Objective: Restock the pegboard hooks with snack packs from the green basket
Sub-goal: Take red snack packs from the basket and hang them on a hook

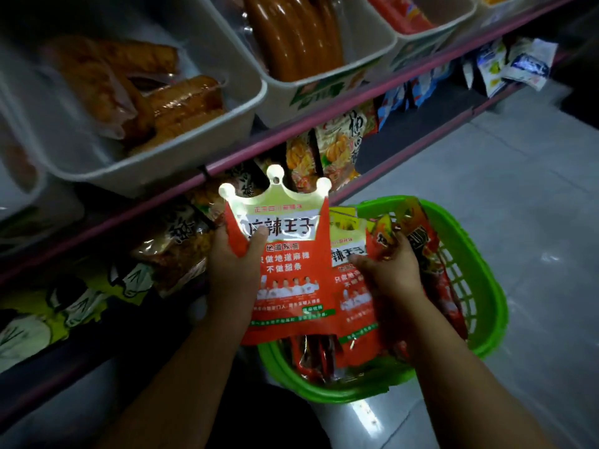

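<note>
My left hand [231,270] grips an orange-red snack pack [288,260] with a pale crown-shaped top and a hang hole, holding it upright over the left rim of the green basket [470,286]. My thumb lies across its white label. My right hand [393,270] reaches into the basket and pinches a second pack of the same kind [348,254], together with darker red packs behind it. Several more red packs [317,354] stand in the basket. Hanging snack packs [327,153] show under the pink shelf rail.
White bins [207,157] of brown sausages and dried snacks sit on the upper shelf behind a pink rail [324,115]. Dark and yellow packs [81,296] fill the lower left shelf. Blue-white packs [515,63] hang at top right. Grey tiled floor [518,196] lies right of the basket.
</note>
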